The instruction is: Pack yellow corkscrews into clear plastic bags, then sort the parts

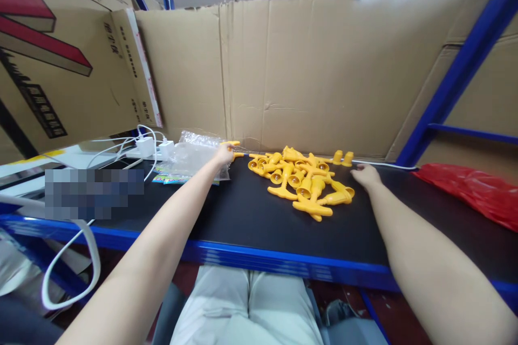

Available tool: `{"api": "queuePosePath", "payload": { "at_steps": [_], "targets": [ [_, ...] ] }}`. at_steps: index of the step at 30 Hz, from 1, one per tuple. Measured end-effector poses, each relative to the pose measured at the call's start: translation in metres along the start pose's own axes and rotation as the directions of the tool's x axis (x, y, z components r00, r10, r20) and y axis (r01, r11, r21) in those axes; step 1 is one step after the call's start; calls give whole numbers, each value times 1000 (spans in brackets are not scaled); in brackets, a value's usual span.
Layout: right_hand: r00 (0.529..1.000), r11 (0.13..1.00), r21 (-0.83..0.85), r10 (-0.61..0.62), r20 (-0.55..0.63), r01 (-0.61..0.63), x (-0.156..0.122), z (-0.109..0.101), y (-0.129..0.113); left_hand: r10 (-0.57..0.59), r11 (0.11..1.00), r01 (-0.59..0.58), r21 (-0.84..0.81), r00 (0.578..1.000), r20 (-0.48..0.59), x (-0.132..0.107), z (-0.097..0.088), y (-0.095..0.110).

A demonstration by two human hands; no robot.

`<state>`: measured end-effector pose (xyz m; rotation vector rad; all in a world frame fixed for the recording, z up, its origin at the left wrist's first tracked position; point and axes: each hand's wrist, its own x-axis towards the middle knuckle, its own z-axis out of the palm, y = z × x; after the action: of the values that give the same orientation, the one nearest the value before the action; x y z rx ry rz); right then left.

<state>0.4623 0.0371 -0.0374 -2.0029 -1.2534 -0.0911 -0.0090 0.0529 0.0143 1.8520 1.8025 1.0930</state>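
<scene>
My left hand (224,155) is closed around a yellow plastic T-handled piece (231,143), whose bar juts out past the fingers. It is at the back of the table beside clear plastic bags (190,155). My right hand (367,176) rests low over the black tabletop, fingers loosely apart, with nothing visible in it. Just left of its fingertips, two small yellow cups (337,158) stand against the back cardboard. Between my hands lies a heap of yellow T-handled pieces with bell-shaped ends (305,186), several showing their hollow openings.
A red plastic bag (471,188) lies at the right. White chargers (146,146) and cables crowd the left, near colourful printed packets (172,178). A tall cardboard sheet (307,75) walls off the back. Blue rails (291,261) frame the table, and a large carton (68,59) stands left.
</scene>
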Motion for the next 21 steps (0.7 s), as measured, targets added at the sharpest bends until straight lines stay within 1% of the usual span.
{"api": "queuePosePath", "payload": {
  "at_steps": [3, 5, 9, 13, 18, 21],
  "targets": [
    [994, 995, -3, 97, 57, -97, -5, -4, -3, 44, 967, -63, 247, 996, 79, 9, 9, 2],
    [993, 996, -5, 90, 78, -90, -9, -8, -6, 32, 935, -65, 348, 994, 100, 11, 13, 4],
    [995, 997, -78, 34, 93, -26, -14, -15, -14, -3, 909, -50, 414, 992, 125, 13, 18, 6],
    [994, 991, -128, -22, 109, 36, -16, -16, -20, -18, 877, -71, 475, 983, 181, 15, 18, 6],
    [991, 986, -147, -57, 120, 74, -18, -18, -24, -28, 828, -99, 551, 976, 217, 15, 18, 7],
    [989, 986, -126, -97, 110, 111, -19, -22, -33, -17, 796, -117, 594, 976, 215, 10, 16, 9]
  ]
}}
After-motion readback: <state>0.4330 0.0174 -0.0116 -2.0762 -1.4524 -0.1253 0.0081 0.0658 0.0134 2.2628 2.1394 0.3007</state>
